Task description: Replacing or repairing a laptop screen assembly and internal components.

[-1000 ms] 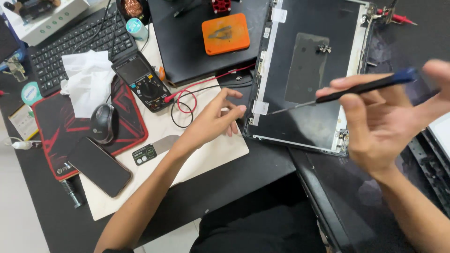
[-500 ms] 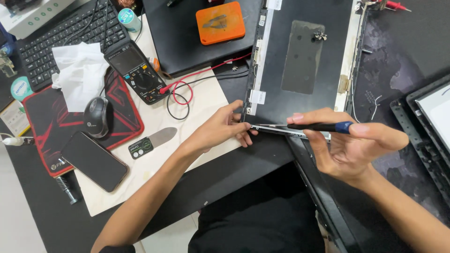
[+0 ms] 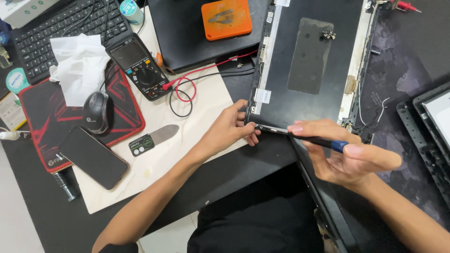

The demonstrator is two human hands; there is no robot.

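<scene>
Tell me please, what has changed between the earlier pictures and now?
The right hand brought the screwdriver down from the air, and its tip now meets the lower left corner of the laptop lid panel. The left hand moved from the white mat to grip that corner. The multimeter, mouse and phone stayed put.

black desk | white board | keyboard | laptop lid

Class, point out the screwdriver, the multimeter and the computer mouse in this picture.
screwdriver [image 3: 323,141]: head view, on its dark handle.
multimeter [image 3: 137,67]: head view, near the middle of its body, between screen and dial.
mouse [image 3: 96,106]: head view, on its rounded back.
</scene>
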